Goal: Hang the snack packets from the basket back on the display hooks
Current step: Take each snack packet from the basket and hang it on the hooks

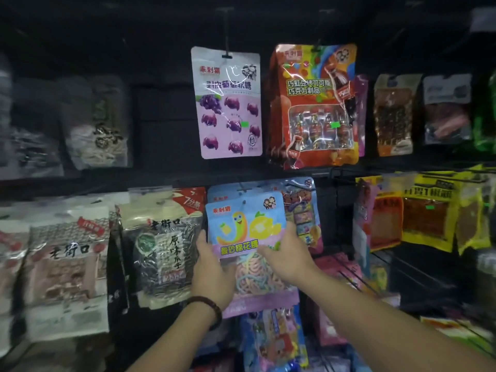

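Observation:
A light-blue candy packet with a yellow-green worm and lemon cartoon is held upright against the middle row of the display. My left hand, with a bead bracelet at the wrist, grips its lower left edge. My right hand grips its lower right edge. The packet's top hole sits at a hook in front of other similar packets; whether it is on the hook I cannot tell. The basket is out of view.
On the top row hang a purple grape-gummy packet and a red cola-candy packet. Sunflower-seed bags hang to the left, yellow spicy-snack packets to the right, more candy packets below. Bare black hooks stick out at right.

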A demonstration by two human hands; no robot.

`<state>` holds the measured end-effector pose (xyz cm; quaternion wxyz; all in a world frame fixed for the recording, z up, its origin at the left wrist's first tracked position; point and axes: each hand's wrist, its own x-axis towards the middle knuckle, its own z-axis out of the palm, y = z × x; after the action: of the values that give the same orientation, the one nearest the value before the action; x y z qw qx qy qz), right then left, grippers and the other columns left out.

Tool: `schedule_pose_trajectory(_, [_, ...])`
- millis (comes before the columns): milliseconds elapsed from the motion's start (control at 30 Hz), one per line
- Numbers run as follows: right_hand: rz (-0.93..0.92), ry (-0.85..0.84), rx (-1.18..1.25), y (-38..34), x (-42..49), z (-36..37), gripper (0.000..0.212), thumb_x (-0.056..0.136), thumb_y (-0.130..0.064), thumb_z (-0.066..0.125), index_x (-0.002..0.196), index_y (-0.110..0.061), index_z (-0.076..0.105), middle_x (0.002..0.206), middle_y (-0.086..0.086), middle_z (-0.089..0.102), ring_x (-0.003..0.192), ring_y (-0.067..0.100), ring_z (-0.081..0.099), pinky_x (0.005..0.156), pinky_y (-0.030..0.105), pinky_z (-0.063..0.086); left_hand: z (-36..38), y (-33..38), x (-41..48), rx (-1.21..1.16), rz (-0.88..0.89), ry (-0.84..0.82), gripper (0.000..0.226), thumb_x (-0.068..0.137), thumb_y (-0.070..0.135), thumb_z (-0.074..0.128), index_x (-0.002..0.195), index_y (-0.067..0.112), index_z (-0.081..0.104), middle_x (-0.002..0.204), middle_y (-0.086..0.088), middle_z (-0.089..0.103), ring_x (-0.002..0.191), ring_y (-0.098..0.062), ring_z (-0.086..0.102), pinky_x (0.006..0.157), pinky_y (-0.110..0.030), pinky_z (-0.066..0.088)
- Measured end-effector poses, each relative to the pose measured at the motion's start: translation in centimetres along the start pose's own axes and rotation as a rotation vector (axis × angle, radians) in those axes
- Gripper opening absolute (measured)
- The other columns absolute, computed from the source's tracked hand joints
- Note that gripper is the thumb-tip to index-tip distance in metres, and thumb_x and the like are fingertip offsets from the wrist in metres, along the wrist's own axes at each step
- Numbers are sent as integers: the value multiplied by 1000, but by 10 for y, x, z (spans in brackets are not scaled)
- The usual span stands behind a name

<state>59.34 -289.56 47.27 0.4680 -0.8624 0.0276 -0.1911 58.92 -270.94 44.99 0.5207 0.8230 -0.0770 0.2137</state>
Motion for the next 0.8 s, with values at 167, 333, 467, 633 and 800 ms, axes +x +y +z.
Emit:
schedule_pose_trajectory(167, [-15, 80, -57, -2, 9, 2, 56, 104, -37, 70, 140, -8, 38, 103, 4, 59, 75, 11, 59, 51, 28, 39, 7, -6, 12, 3, -22, 27, 71, 92, 8, 74, 151, 24, 38, 126, 4, 65, 84, -1, 60, 84, -31, 51])
schedule_pose_trajectory(333, [-11, 120, -76, 1, 24, 10, 55, 110, -34, 58, 150, -3, 36, 93, 3, 57, 68, 18, 61, 50, 32, 39, 10, -7, 27, 10, 7, -74, 83, 94, 8, 72, 161, 22, 25, 135, 8, 59, 83, 16, 54, 84, -29, 54])
schedule_pose_trajectory(467, [11, 133, -153, -1, 39, 13, 43, 112, -36, 54, 139, -4, 43, 98, 5, 61, 76, 24, 60, 58, 37, 41, 15, -17, 48, 3, 28, -98, 87, 89, 16, 73, 161, 27, 24, 142, 10, 61, 107, -1, 68, 93, -37, 61])
schedule_pose_trajectory(633, [26, 147, -216, -3, 58, 17, 42, 111, -42, 52, 130, -3, 52, 103, 10, 65, 81, 27, 58, 55, 34, 37, 30, -58, 88, 5, 59, -119, 91, 72, 39, 71, 153, 38, 30, 144, 13, 61, 128, -12, 65, 106, -45, 57])
schedule_pose_trajectory(800, [40, 109, -291, -11, 65, 13, 44, 111, -40, 54, 132, -1, 53, 114, 16, 65, 88, 28, 54, 74, 35, 45, 39, -91, 120, 58, 71, -134, 103, 59, 54, 68, 153, 45, 28, 147, 10, 59, 128, -17, 65, 101, -47, 60])
